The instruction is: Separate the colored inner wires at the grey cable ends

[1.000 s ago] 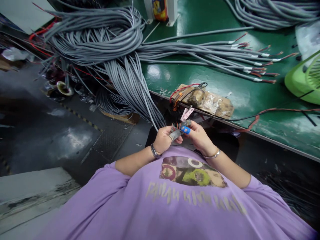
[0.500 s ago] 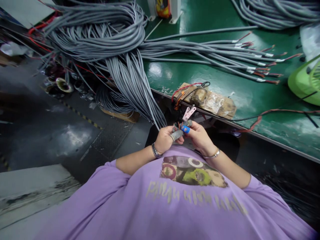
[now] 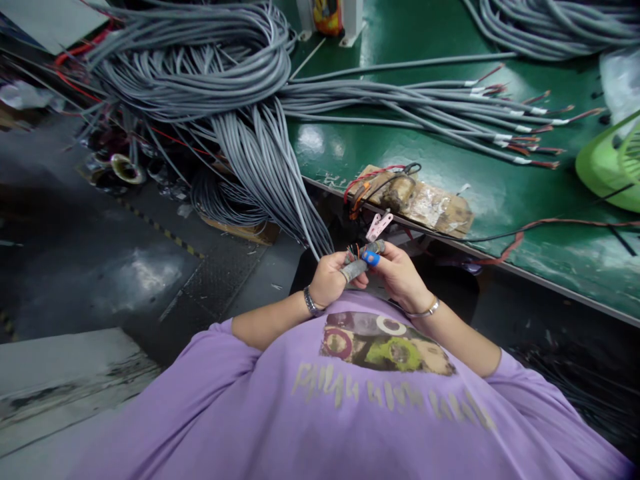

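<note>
My left hand [image 3: 330, 277] and my right hand [image 3: 400, 275] meet in front of my chest, just below the edge of the green table [image 3: 450, 180]. Both are closed around the end of a grey cable [image 3: 306, 230] whose thin coloured wires [image 3: 353, 251] fan out between my fingers. My left thumb wears a grey finger cot, and one right fingertip wears a blue one. A pink clip [image 3: 377, 225] sticks up right behind the wires; what it is fixed to I cannot make out.
A thick bundle of grey cables [image 3: 200, 73] drapes off the table's left end toward the floor. Stripped cable ends [image 3: 520, 127] lie across the table. A taped brown block with red and black leads [image 3: 420, 199] sits near the edge, a green fan [image 3: 610, 167] at right.
My hands stay together on the cable end with only slight finger shifts. The view has drifted a little.
</note>
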The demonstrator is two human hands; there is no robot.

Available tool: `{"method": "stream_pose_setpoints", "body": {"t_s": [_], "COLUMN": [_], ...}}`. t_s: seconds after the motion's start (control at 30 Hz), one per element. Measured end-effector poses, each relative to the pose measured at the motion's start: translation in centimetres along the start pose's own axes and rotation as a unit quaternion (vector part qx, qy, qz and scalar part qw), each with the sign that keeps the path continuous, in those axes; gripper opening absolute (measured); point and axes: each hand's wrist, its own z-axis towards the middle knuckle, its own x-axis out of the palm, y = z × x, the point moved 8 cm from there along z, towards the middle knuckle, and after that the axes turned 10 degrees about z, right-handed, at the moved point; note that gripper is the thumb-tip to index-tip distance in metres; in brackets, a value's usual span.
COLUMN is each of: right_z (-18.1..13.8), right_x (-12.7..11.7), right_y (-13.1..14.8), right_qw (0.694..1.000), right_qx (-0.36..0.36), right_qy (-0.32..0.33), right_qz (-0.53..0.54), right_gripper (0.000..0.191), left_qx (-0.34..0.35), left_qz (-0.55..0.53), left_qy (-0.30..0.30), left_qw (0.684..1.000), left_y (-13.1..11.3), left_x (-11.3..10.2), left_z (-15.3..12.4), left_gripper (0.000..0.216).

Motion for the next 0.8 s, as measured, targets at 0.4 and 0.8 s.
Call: {"method": "stream_pose_setpoints", "body": {"t_s": [0.4, 0.8], "right_z": [0.1, 0.3], "right_x": [-0.4, -1.4], "right_y": [0.1, 0.7], "right_qw": [1.000, 0.999], "right_qx": [-0.007, -0.024], "right_qy": [0.018, -0.033], "right_qz": [-0.003, 0.021], "right_gripper": [0.038, 0.023], "left_qx": [0.004, 0.008], "left_qz": [-0.035, -0.041], "left_qy": [-0.052, -0.076], "left_qw": [0.998, 0.996], "left_y": [1.4, 0.8], "left_x": [-1.1, -1.7], "left_z": [0.5, 0.6], "left_gripper": [0.040, 0.035]}}
